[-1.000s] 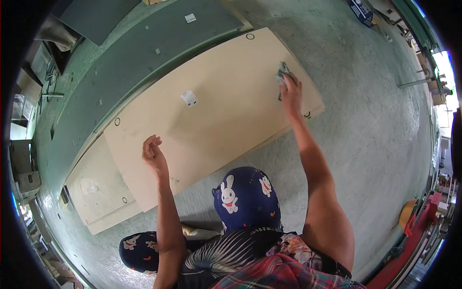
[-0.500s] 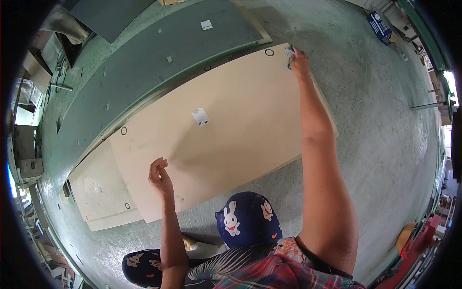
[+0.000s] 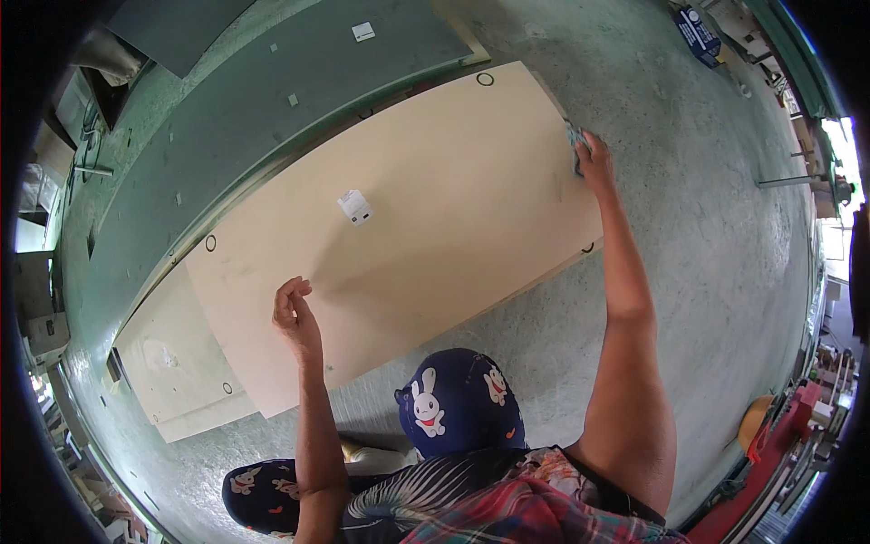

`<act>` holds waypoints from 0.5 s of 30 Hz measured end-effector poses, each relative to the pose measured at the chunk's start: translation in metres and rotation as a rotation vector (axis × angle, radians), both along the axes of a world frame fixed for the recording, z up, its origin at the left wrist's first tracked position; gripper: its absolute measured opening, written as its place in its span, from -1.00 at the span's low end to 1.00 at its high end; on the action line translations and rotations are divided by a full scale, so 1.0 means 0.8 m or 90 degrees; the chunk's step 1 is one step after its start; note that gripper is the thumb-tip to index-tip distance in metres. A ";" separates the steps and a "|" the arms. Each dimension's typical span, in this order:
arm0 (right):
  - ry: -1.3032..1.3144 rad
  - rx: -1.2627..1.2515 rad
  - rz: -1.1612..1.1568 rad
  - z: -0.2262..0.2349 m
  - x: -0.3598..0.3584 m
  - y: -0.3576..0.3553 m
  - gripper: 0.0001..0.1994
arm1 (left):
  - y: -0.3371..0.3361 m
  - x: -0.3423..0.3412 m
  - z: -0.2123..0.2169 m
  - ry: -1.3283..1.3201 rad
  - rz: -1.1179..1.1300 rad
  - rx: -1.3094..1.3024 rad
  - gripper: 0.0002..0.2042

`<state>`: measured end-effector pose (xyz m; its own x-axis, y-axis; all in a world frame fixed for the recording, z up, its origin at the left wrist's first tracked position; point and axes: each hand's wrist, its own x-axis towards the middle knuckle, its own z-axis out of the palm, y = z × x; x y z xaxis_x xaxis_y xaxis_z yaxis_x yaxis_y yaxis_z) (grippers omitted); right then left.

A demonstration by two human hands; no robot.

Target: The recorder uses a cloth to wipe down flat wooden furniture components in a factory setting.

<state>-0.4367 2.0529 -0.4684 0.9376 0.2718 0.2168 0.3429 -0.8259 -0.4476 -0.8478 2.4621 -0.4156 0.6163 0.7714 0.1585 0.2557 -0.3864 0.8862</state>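
while gripping a grey-blue rag (image 3: 575, 143) in the right hand (image 3: 595, 162), got it right at the edge of a cream board (image 3: 435, 236). holding the left hand (image 3: 294, 315) half-open over that board, near a white label (image 3: 354, 206), with a dark green panel (image 3: 240, 122) beyond.

A long grey-green sheet (image 3: 245, 118) stretches diagonally across the upper left, bearing a white label (image 3: 363, 33) and a few small pale scraps (image 3: 293, 100), with another dark panel (image 3: 177, 32) beyond it toward the top-left corner. On the greenish-grey floor (image 3: 707, 272), a dark blue box (image 3: 696, 36) lies at the upper right, above a grey metal bar (image 3: 787, 181). A red beam (image 3: 761, 480) slants through the lower right beside a rounded yellow-orange object (image 3: 755, 422), while a brown carton (image 3: 47, 334) stands far left.
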 end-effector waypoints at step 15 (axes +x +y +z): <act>0.337 -0.235 -0.175 0.016 -0.266 -0.241 -0.69 | 0.009 -0.009 0.014 -0.102 -0.007 -0.037 -0.84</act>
<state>-0.6494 1.8600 -0.4553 0.9367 -0.0220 -0.3495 -0.0868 -0.9814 -0.1710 -0.8548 2.4696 -0.4042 0.5954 0.7751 0.2114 0.1048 -0.3358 0.9361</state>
